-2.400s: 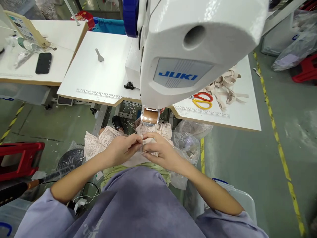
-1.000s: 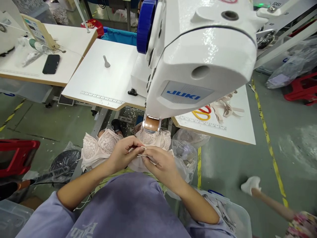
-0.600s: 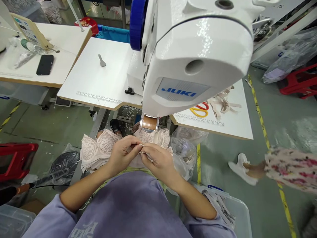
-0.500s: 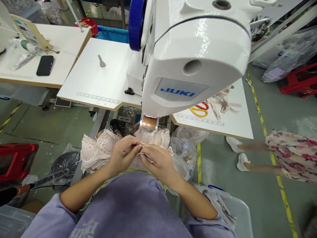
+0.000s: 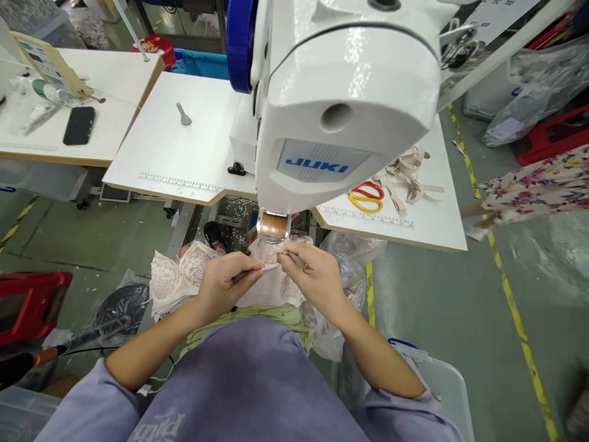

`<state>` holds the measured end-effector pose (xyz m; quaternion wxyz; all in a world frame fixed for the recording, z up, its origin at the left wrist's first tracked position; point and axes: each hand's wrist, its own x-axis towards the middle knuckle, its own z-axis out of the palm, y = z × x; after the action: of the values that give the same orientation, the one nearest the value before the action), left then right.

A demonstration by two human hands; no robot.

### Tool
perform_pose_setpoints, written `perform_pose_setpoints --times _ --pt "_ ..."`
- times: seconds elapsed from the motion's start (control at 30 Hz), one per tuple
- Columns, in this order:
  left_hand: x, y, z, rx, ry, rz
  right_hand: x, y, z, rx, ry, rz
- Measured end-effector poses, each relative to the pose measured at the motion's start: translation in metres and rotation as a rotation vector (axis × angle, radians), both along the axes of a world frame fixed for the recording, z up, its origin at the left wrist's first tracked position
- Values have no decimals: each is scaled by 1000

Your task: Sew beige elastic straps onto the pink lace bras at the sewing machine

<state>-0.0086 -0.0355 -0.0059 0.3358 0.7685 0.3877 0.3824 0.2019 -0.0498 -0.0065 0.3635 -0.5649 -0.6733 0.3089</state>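
Observation:
Pale pink fabric of a lace bra hangs between my hands, just below the head of a white JUKI sewing machine. My left hand pinches its edge between thumb and fingertips. A short way to the right and slightly higher, my right hand is closed in a pinch on a thin end of the same bra. Between the fingertips a narrow band is stretched. Left of my left hand lies a stack of lace bras. The machine's needle area is hidden behind its head and tan guard.
Red and yellow scissors and cut fabric strips lie on the right table wing. A grey tool lies on the left wing, a phone on the neighbouring table. A clear plastic bin stands at lower right. A person in a floral garment stands at right.
My hands have moved apart, my right hand going right and up, and the bra's band now shows between them. The view has shifted slightly, and the person at right has moved farther up the aisle.

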Motion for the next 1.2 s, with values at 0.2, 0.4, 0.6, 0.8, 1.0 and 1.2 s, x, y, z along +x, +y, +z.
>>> perform_pose_setpoints --times 0.2,0.4,0.6,0.8,1.0,1.2 --pt "1 6 10 190 107 -87 6 11 17 -200 57 247" --pt "1 8 13 108 133 -119 13 14 25 -399 161 344" --pt "0 11 17 -23 130 -171 14 14 30 -361 138 395" --pt "-2 21 27 -261 321 -269 14 12 32 -401 94 414" --pt "-3 24 25 -197 419 -320 13 7 25 -423 160 368" --pt "6 20 26 -128 301 -230 10 5 29 -116 112 237"
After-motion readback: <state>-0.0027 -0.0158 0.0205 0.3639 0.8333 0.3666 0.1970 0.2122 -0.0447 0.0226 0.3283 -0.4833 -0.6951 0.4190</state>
